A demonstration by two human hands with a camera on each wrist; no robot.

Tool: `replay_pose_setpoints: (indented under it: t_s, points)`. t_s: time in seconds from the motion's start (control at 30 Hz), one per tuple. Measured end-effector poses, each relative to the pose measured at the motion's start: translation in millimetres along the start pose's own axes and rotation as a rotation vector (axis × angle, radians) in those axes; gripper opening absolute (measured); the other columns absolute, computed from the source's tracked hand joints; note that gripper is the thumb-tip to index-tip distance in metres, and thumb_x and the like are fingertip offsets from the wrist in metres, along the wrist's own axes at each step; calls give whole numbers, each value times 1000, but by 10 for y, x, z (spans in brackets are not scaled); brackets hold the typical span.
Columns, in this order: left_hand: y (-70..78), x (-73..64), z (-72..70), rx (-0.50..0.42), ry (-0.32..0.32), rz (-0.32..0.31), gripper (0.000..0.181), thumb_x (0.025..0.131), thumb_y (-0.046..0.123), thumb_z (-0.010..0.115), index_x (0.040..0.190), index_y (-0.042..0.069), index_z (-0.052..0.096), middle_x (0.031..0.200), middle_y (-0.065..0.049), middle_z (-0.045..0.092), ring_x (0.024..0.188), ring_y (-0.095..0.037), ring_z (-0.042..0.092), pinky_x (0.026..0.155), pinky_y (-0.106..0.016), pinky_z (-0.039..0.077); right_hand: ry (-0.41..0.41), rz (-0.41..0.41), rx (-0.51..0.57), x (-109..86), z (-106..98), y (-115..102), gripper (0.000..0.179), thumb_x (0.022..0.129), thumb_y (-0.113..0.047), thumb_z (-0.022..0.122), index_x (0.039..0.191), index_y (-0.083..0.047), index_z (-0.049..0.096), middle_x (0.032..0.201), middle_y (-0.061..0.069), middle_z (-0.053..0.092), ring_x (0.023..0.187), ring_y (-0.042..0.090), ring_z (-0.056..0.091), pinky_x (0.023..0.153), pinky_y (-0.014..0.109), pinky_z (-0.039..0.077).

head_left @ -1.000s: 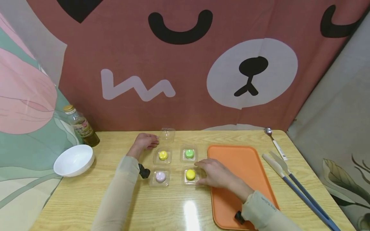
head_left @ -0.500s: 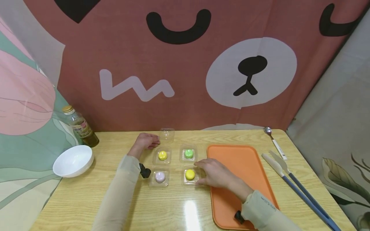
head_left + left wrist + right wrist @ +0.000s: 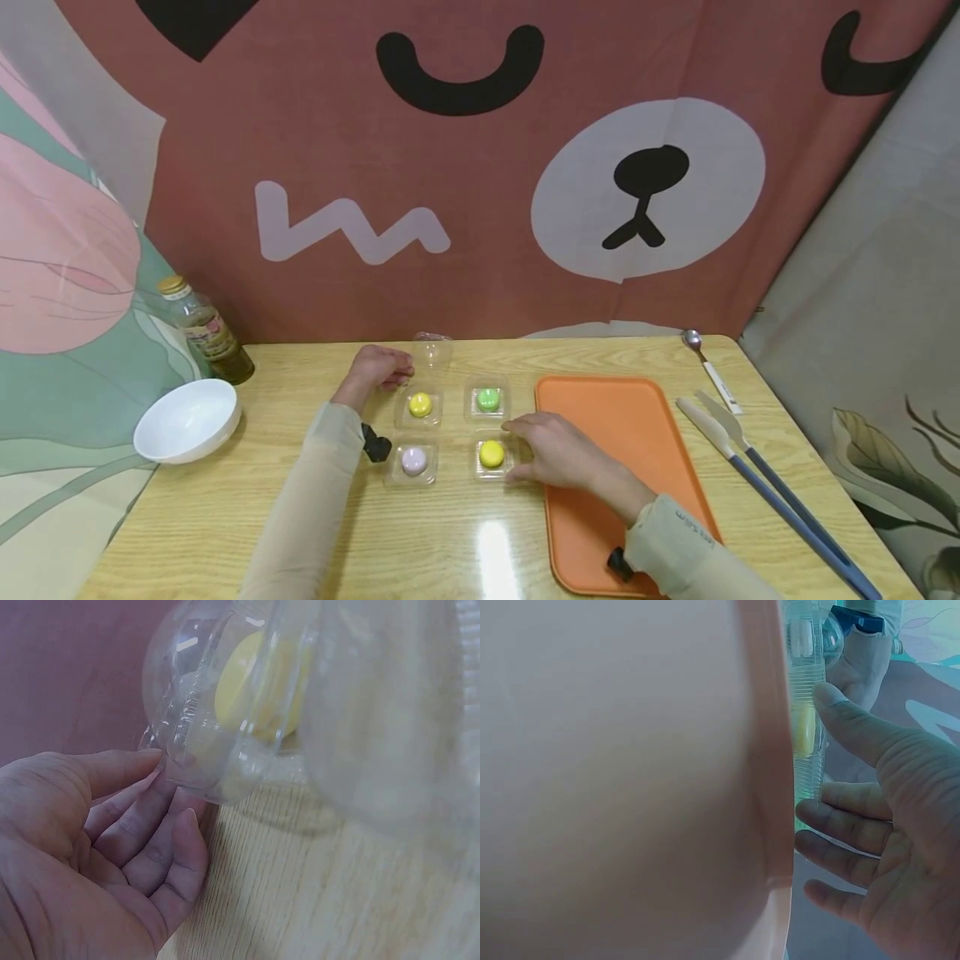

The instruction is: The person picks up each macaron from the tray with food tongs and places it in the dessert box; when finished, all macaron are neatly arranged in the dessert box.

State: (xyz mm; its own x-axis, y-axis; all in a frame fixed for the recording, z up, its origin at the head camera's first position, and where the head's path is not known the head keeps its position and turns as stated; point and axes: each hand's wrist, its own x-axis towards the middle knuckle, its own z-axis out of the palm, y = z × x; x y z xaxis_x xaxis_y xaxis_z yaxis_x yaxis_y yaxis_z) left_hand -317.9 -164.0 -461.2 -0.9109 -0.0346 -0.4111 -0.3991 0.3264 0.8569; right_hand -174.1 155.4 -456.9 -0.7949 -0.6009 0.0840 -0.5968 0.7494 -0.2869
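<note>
Several small clear plastic boxes stand mid-table, each with a round macaron-like sweet. My left hand (image 3: 381,367) reaches to the raised clear lid (image 3: 432,353) behind the back-left box with a yellow sweet (image 3: 420,405). In the left wrist view, thumb and forefinger pinch the lid's rim, and the other fingers curl loosely. My right hand (image 3: 551,450) is at the right side of the front-right box, beside its yellow sweet (image 3: 491,453). Its thumb and spread, nearly straight fingers touch the box edge. A lilac sweet (image 3: 413,460) and a green sweet (image 3: 488,400) sit in the other boxes.
An orange tray (image 3: 592,533) lies under my right forearm. To its right are a small spoon (image 3: 711,371) and two long blue-handled spreaders or knives (image 3: 795,500). A white bowl (image 3: 187,421) and an oil bottle (image 3: 206,329) stand at the left, before a fabric backdrop.
The head view has shifted slightly. The clear lid at my left fingers looks a little more tilted. Both hands and the boxes otherwise stay where they were.
</note>
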Motion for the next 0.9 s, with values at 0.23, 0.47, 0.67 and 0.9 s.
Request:
replay_pose_setpoints:
  t_s: [0.23,0.47,0.67,0.9]
  points:
    - [5,-62,-52,-57,-8,-1,33,98,15,67,128,1,67,90,-3,79,65,-6,71,62,-21,57,7,-6,-11,2,18,12,75,77,-52,84,133,-6,66,130,9,70,121,27,65,106,45,52]
    - [118,-206,-80,-83,-33,95,34,96,15,69,126,-2,68,91,-4,77,73,-13,74,69,-25,60,8,-8,-6,0,4,12,75,76,-51,85,132,-5,66,128,9,71,119,27,66,105,45,53]
    - [301,-450,-1,-2,-47,159,30,98,18,67,126,7,72,109,-10,78,96,-28,76,90,-39,62,6,-1,-11,3,13,12,75,76,-52,84,133,-7,66,129,8,70,120,27,66,106,45,52]
    - [421,-713,166,20,-93,201,27,97,20,68,122,11,74,108,-10,78,87,-22,77,82,-38,62,11,-14,-28,-2,31,13,74,77,-53,84,133,-7,66,129,9,70,120,27,66,106,45,52]
